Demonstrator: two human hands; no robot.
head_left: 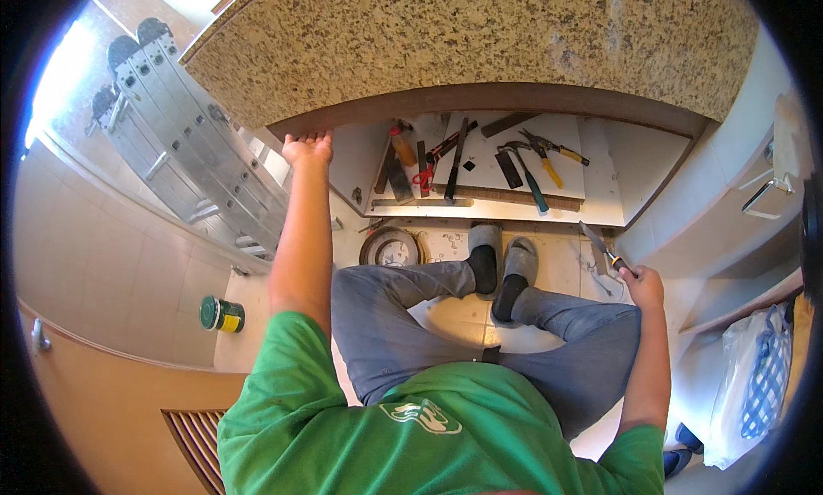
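My left hand (309,147) reaches up to the left end of the brown wooden strip (411,101) under the speckled granite countertop (480,32). Its palm faces up, and the outstretched fingers touch or nearly touch the strip's underside; nothing shows in them. Out to the right, above my knee, my right hand (645,288) is closed round the black and yellow handle of a flat-bladed hand tool (597,241). The grey blade points away toward the cabinet; its exact kind is unclear. A hammer (533,186), pliers (549,165) and red-handled scissors (423,179) lie inside the open white cabinet (600,204).
An aluminium folding ladder (184,126) leans at the left. A green tub (221,314) stands on the floor near it. Close to my slippered feet lies a coiled dark band (392,247). At the right are shelves with a white plastic bag (737,384).
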